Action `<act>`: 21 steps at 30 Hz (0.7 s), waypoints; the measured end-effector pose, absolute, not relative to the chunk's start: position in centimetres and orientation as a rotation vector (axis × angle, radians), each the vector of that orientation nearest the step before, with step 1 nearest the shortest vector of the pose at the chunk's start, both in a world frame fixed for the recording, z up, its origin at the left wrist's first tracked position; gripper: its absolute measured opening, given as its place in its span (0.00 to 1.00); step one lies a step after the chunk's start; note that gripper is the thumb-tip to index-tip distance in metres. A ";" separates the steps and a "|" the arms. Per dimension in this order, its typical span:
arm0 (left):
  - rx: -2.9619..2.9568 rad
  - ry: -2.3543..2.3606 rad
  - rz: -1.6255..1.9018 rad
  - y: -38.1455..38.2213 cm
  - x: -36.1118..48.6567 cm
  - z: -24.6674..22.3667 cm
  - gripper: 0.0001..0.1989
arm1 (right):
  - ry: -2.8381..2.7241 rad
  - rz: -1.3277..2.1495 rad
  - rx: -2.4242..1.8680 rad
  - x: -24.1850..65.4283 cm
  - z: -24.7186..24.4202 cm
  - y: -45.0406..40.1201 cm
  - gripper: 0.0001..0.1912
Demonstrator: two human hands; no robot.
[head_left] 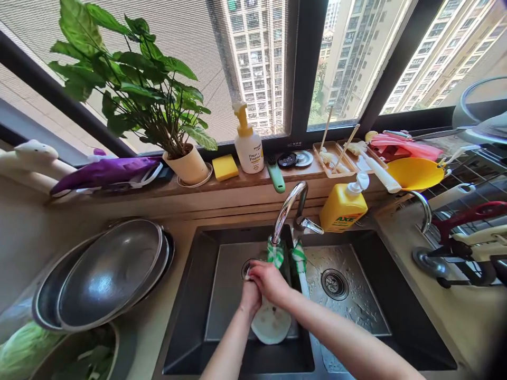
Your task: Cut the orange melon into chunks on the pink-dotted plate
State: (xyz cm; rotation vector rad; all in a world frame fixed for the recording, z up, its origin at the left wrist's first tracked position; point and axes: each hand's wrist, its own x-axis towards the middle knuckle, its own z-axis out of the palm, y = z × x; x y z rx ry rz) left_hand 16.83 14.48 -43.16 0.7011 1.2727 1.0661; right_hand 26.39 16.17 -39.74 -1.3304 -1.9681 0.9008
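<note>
My right hand is closed over the fingers of my left hand, low over the left sink basin and in front of the tap. A small whitish bit shows at the fingertips, too little to name. Most of my left fingers are hidden behind the right hand. Below my wrists a white dish with dark specks lies in the basin. The chrome faucet arches down just beyond my hands, a green-and-white cloth at its spout. Another striped cloth hangs on the divider.
Large metal pans stand left of the sink above a pot of greens. A yellow AXE bottle is behind the right basin. On the sill are a potted plant, a yellow sponge and a white pump bottle.
</note>
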 end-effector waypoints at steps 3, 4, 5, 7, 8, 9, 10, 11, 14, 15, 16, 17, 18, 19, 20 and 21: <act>0.621 1.147 1.070 14.9 15.4 -41.2 0.17 | -2.089 0.809 -1.255 29.2 -39.1 17.8 0.19; 0.600 1.093 1.063 15.1 15.1 -40.5 0.18 | -2.070 0.815 -1.282 29.8 -39.2 18.1 0.21; 0.590 1.050 1.058 15.3 15.0 -39.9 0.18 | -2.026 0.823 -1.318 30.0 -39.5 18.1 0.21; 0.606 1.022 1.068 15.6 15.1 -39.3 0.18 | -1.920 0.796 -1.381 29.6 -40.4 17.2 0.22; 0.621 1.034 1.076 15.6 15.3 -39.3 0.18 | -1.875 0.764 -1.406 29.0 -40.8 16.4 0.22; 0.631 1.050 1.077 15.6 15.5 -39.4 0.19 | -1.842 0.735 -1.425 28.4 -41.2 15.7 0.22; 0.635 1.063 1.068 15.4 15.7 -39.6 0.19 | -1.829 0.731 -1.422 27.9 -41.4 15.1 0.23; 0.635 1.068 1.047 15.1 15.8 -39.8 0.20 | -1.827 0.769 -1.397 27.6 -41.4 14.9 0.22; 0.622 1.024 0.942 14.2 15.4 -39.7 0.19 | -1.679 1.178 -1.311 28.0 -40.8 17.0 0.16; 0.603 0.999 0.918 13.9 15.1 -39.5 0.19 | -1.573 1.347 -1.299 28.6 -40.6 18.3 0.12; 0.571 0.978 0.919 13.7 14.9 -39.3 0.19 | -1.494 1.461 -1.298 29.2 -40.4 19.6 0.11; 0.525 0.962 0.953 13.7 14.7 -39.1 0.19 | -1.431 1.531 -1.302 29.9 -40.5 20.7 0.13; 0.473 0.952 1.015 13.7 14.7 -39.0 0.19 | -1.397 1.575 -1.307 30.4 -40.7 21.4 0.17; 0.424 0.946 1.093 13.9 14.8 -39.0 0.20 | -1.357 1.592 -1.312 30.7 -41.1 21.8 0.22; 0.390 0.947 1.174 14.1 15.2 -39.1 0.20 | -1.285 1.603 -1.323 30.8 -41.6 21.8 0.27; 0.379 0.954 1.239 14.3 15.7 -39.5 0.20 | -1.202 1.605 -1.336 30.6 -42.2 21.4 0.32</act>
